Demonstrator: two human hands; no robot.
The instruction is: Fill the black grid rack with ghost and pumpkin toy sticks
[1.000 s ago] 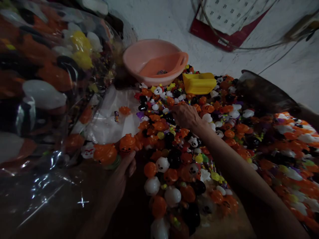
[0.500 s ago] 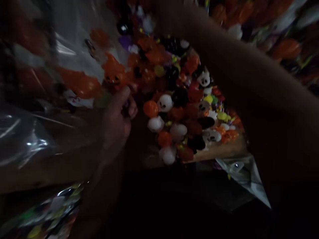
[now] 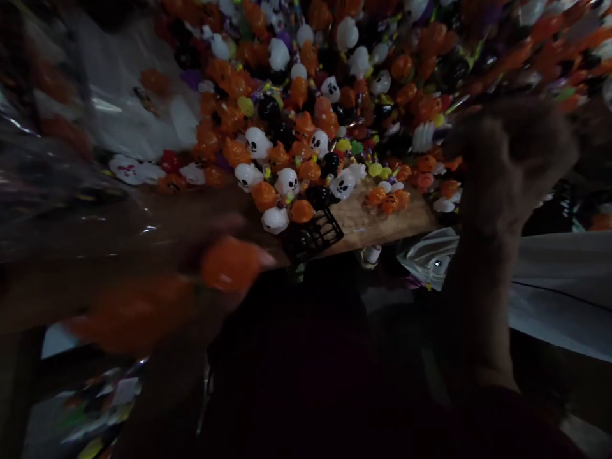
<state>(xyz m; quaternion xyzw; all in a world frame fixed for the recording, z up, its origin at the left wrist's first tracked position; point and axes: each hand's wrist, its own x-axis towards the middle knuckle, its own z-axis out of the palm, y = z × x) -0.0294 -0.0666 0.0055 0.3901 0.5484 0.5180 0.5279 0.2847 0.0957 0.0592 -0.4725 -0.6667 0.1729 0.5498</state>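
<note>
My left hand, dark and smeared by motion, is low at the table's front edge. Its fingers are around an orange, rounded plastic pumpkin piece. A second orange piece is a blur to the left of that hand; whether it is held I cannot tell. Over the right part of the heap, my right hand reaches out, back of the hand up. Its fingers are lost in shadow among orange and white pieces. Between the hands spreads a heap of small plastic pumpkins, white ghosts and skulls.
The wooden table has a black grid-like piece at its front edge. Clear plastic bags lie at the left, with a bag of colourful pieces below. Another clear bag hangs beneath the edge at the right.
The view has shifted, showing more of the heap. My right arm has drawn back from across the heap to its right side. My left hand has come lower, now with an orange piece.
</note>
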